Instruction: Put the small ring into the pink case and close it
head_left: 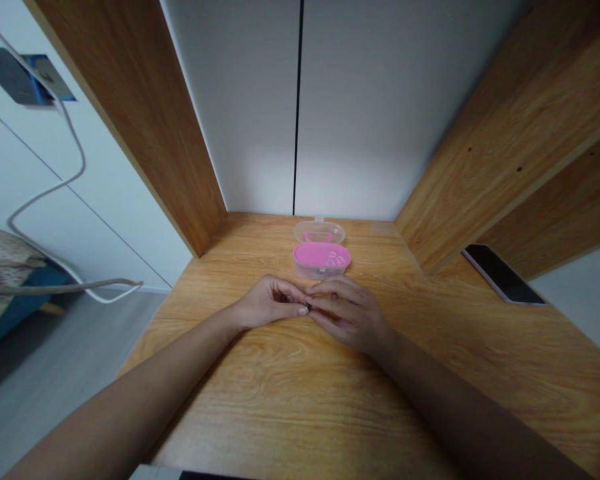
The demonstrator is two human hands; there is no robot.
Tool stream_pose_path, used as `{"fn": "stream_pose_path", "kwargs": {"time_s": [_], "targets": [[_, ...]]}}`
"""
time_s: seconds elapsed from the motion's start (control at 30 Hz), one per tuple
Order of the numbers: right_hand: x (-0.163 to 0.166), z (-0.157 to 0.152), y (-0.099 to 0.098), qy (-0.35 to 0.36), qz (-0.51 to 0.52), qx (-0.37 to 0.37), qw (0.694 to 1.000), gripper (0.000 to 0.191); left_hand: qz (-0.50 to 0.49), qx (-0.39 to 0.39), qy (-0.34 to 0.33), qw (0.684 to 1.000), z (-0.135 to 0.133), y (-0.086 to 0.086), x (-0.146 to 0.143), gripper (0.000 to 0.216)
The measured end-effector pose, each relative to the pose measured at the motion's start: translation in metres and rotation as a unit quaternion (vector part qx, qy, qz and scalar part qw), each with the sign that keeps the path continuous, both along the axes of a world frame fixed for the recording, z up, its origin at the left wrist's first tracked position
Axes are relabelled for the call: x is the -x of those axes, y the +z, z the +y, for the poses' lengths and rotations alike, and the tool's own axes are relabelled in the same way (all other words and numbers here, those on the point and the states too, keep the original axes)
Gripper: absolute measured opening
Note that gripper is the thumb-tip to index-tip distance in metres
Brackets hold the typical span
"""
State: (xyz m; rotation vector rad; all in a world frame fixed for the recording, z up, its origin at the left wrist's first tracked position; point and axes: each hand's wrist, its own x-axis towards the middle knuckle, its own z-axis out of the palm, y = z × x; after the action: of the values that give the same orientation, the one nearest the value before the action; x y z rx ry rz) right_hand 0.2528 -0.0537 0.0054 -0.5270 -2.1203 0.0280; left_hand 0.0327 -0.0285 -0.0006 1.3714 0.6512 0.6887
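My left hand [273, 303] pinches a small dark item [309, 307] between thumb and fingers; its kind is too small to make out. From the other side, the fingertips of my right hand [353, 312] close in on the same item, touching it or the left fingertips. Just behind both hands stands a clear plastic case [313, 273] with a pink inner tray [313, 255] that carries a few white outline shapes. Its transparent lid [320, 231] is swung back and rests toward the wall, with pink parts at the hinge.
A phone [503, 273] lies at the right by the wooden side panel [460, 173]. White panels [240, 113] close off the back of the wooden table [280, 413]. At the left a white cable [75, 127] hangs in front of the wall. A pale object [155, 473] shows at the bottom edge.
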Motion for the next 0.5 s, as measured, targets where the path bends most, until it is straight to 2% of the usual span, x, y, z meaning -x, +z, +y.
{"fn": "stream_pose_path", "kwargs": {"time_s": [0.27,0.5], "targets": [[0.0004,-0.0007,0.0023,-0.002,-0.004,-0.006,1.000,0.027,-0.023,0.010,-0.019,0.999,0.0000,0.0006,0.0002,0.029],[-0.0001,0.0008,-0.0026,0.004,-0.016,0.009,1.000,0.032,-0.019,0.006,-0.018,1.000,-0.0004,-0.0014,0.0000,0.029]]}}
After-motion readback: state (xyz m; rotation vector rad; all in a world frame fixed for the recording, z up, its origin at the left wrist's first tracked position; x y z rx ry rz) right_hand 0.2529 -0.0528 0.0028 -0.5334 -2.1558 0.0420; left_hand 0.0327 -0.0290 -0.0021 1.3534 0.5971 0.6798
